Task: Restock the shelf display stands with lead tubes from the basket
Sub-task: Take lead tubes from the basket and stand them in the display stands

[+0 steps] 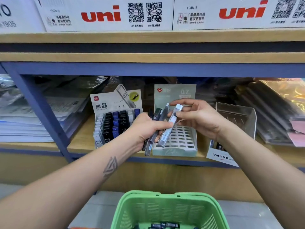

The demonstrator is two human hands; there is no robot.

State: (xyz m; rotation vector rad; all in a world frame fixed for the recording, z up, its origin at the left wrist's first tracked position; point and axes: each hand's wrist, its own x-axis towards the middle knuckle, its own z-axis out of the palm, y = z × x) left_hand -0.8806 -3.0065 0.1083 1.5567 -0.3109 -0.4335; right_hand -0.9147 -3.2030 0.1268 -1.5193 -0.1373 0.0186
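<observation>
From the head camera, much is cut off or unclear. The green perforated plastic basket [170, 210] runs off the bottom edge, and only a few dark lead tubes [165, 225] show at its floor, too small to read. The back of the shelf is dark, and the plastic-wrapped stock [272, 109] at right and the stacked paper packs [23, 116] at left are blurred. The pale green cardboard display stand [175, 146] is partly hidden behind both hands, so its grid of slots shows only in part.

Readable writing: the white boxes [105, 14] on the upper shelf say "uni" in red beside QR codes, one marked "UMN-S". The white deli display stand [115, 119] at left carries "HB 0.5" on its header and on the black, blue and clear tubes in it. The green stand's header shows "0.7". A white box [221, 157] at lower right reads "MONO", beneath a clear acrylic tray [237, 118].

The left hand [146, 129] is curled around a bundle of dark and clear lead tubes [155, 128], which stick out above and below the fist. The right hand [196, 118] pinches a clear white-capped lead tube [170, 126] near its upper end with thumb and fingers; the tube slants down to the left hand's thumb, in front of the green stand's slots.
</observation>
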